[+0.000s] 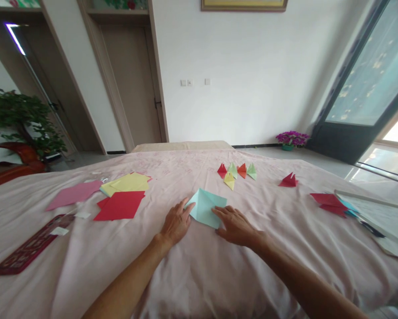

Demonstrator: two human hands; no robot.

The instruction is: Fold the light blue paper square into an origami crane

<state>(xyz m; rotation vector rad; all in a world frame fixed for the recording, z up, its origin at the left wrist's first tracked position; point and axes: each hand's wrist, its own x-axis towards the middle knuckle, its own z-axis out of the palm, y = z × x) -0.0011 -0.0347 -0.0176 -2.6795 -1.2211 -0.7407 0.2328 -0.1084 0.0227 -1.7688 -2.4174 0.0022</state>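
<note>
A square sheet of light blue origami paper with fold creases is in front of me at the middle of the table. Its left edge is held by my left hand, with the thumb lying on top of the sheet. At the lower right edge, my right hand grips the paper, its fingers over the top and the thumb near the bottom corner. Beyond the sheet stand several small folded paper figures, among them a yellow one and an orange one.
Red sheets, yellow sheets and a pink sheet lie to the left, near a dark red patterned strip. A red folded figure, more red paper and a whitish board are at the right. Pink cloth covers the table in wrinkles.
</note>
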